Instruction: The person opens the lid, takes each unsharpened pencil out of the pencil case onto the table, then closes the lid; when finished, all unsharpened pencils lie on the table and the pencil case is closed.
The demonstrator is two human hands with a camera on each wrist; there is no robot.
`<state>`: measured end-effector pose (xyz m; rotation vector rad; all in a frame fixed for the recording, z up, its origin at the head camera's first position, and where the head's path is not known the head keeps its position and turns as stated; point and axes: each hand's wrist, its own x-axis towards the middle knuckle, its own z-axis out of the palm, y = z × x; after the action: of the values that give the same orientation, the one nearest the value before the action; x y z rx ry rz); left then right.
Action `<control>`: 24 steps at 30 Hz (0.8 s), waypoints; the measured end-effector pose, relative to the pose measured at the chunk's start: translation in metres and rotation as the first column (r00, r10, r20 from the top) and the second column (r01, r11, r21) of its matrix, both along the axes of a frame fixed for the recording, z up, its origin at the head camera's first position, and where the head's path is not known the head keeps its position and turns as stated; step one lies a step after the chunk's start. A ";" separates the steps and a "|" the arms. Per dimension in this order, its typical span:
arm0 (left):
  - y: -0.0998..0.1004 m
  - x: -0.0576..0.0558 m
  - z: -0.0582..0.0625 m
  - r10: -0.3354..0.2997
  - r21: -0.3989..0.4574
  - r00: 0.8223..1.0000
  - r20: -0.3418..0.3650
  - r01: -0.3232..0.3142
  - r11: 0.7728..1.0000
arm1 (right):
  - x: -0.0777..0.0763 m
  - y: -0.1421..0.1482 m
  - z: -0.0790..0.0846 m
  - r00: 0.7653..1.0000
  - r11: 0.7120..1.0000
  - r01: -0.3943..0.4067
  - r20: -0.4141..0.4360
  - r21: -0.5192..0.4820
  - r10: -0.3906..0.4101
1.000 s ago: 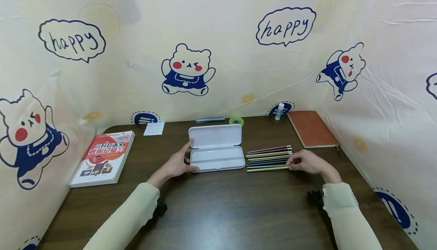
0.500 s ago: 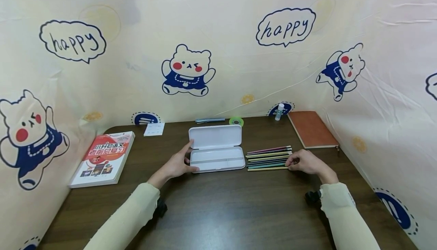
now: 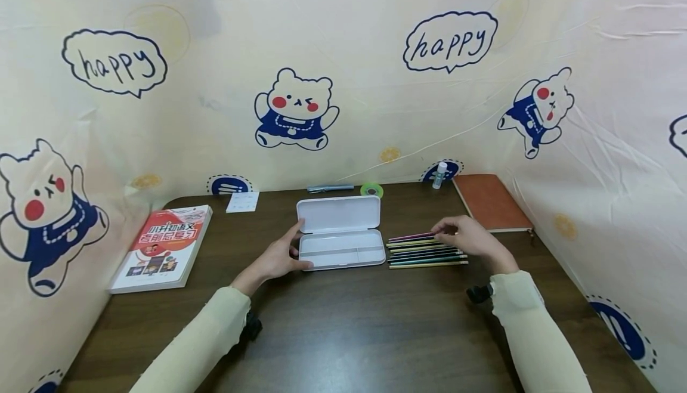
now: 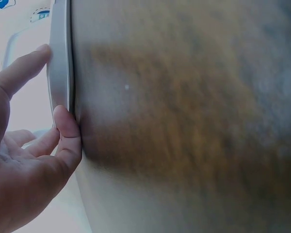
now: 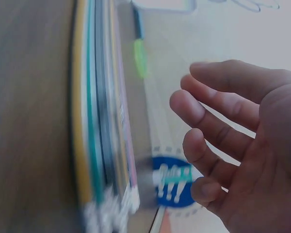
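An open white pencil case (image 3: 328, 260) lies in the middle of the table, its lid (image 3: 338, 214) folded back away from me. My left hand (image 3: 276, 257) holds its left end, thumb at the near corner and a finger by the hinge; the left wrist view shows the fingers at the case's edge (image 4: 60, 63). Right of the case, several coloured pencils (image 3: 415, 254) lie side by side in a row. Over their right ends hovers my right hand (image 3: 469, 238), with nothing in its loosely bent fingers in the right wrist view, beside the pencils (image 5: 93, 121).
A thick book (image 3: 163, 250) lies at the left, with a paper slip (image 3: 243, 202) behind it. Along the back are a blue pen (image 3: 330, 188), a green tape roll (image 3: 371, 189) and a glue stick (image 3: 439, 175). A brown notebook (image 3: 494, 205) sits at back right, near the patterned curtain.
My right hand has left the right end of the nearest pencil and moved up and away toward the far pencils. The left hand and the case have stayed put.
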<state>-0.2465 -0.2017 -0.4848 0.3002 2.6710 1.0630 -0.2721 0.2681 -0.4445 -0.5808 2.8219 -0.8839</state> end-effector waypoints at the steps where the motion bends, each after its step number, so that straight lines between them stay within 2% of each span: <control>1: 0.000 0.000 0.000 -0.002 -0.001 1.000 -0.002 0.002 1.000 | -0.002 -0.006 0.003 1.000 1.000 0.005 -0.009 -0.002 -0.005; 7: 0.000 0.000 -0.001 -0.002 0.007 1.000 -0.007 0.002 1.000 | -0.014 -0.038 0.008 0.999 0.999 -0.010 -0.031 -0.030 0.009; 15: 0.000 0.002 0.000 -0.009 -0.003 1.000 -0.013 0.009 1.000 | -0.027 -0.074 0.002 0.998 0.998 -0.054 0.030 -0.045 0.055; 24: 0.000 0.003 0.002 -0.008 0.006 1.000 -0.003 0.008 1.000 | -0.034 -0.102 0.001 0.993 0.991 -0.105 0.042 -0.088 0.109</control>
<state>-0.2437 -0.2020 -0.4832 0.3144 2.6678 1.0690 -0.3065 0.1666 -0.4435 -0.7059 2.6944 -0.9884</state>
